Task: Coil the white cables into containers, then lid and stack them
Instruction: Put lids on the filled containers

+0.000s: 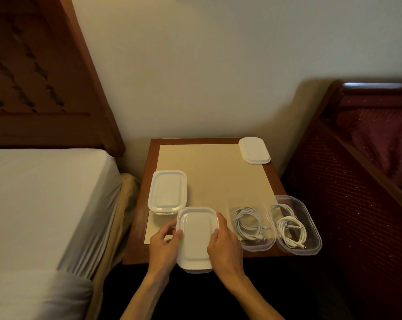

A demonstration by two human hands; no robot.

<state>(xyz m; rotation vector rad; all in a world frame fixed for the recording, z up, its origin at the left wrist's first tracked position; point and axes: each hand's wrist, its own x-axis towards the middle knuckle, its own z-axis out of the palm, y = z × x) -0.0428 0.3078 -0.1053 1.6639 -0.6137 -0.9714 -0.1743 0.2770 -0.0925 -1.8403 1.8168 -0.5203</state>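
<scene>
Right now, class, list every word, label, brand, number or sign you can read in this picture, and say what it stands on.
None: no readable text anywhere.
The white lid under both hands, the lidded container and the spare lid show only plain moulded ridges.
The two open containers of white cables carry no visible label.

L hand (pixel 165 244) + R hand (pixel 223 242): fingers curled, gripping lidded container (pixel 196 239) sides.

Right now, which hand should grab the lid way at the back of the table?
The right hand, probably. The spare lid lies at the table's far right corner, on that hand's side. The left hand would have to cross over the lidded container both hands hold.
</scene>
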